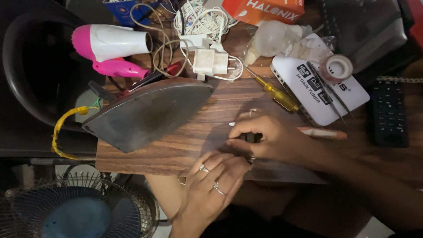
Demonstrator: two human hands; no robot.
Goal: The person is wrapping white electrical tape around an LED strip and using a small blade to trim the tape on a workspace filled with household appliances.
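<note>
- Keep your right hand [264,136] fingers clamped on the small dark part [251,137], low on the wooden board [185,145].
- Your left hand [211,185] fingers lie together beside it; brace there.
- Mind the iron [145,112] nearby.

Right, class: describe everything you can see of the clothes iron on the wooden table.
The clothes iron lies tipped so its dark, dull metal soleplate faces up, pointed tip toward the white plug adapter. The plate looks scorched and smudged. A yellow-sleeved cord leaves its broad end at the wooden table edge. Neither hand touches it.
</note>
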